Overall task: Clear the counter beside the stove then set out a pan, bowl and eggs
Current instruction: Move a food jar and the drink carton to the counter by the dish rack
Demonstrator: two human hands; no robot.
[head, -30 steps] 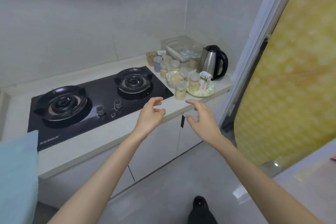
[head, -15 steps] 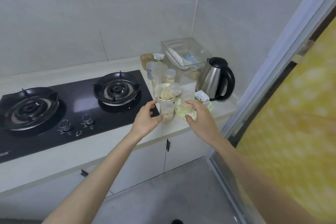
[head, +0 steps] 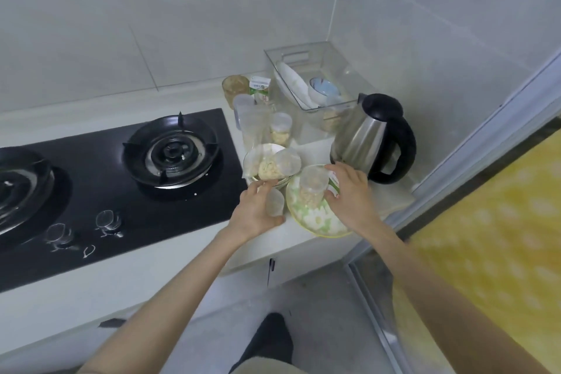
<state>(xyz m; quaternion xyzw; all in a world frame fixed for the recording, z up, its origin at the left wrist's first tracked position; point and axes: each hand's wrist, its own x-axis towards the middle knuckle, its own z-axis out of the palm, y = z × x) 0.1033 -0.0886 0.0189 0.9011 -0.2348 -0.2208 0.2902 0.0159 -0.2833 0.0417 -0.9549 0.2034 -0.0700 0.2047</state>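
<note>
The counter (head: 393,197) to the right of the black stove (head: 100,191) is crowded with food jars and dishes. My left hand (head: 258,211) grips a small clear jar (head: 275,202) at the counter's front edge. Beside it lies a green flowered plate (head: 315,222) carrying a jar of pale food (head: 312,188). My right hand (head: 349,194) reaches over that plate, fingers curled round a small white carton (head: 334,181) that the hand mostly hides. No pan or eggs are in view.
A bowl with bagged food (head: 267,164) sits behind my left hand. A steel kettle (head: 372,136) stands right of it, a clear bin (head: 315,82) with dishes at the back, with more jars and a carton (head: 259,88). A yellow patterned panel (head: 485,237) is at my right.
I have stepped closer and both hands have reached onto the counter. My left hand has closed round the small jar, and my right hand has closed over the carton on the plate.
</note>
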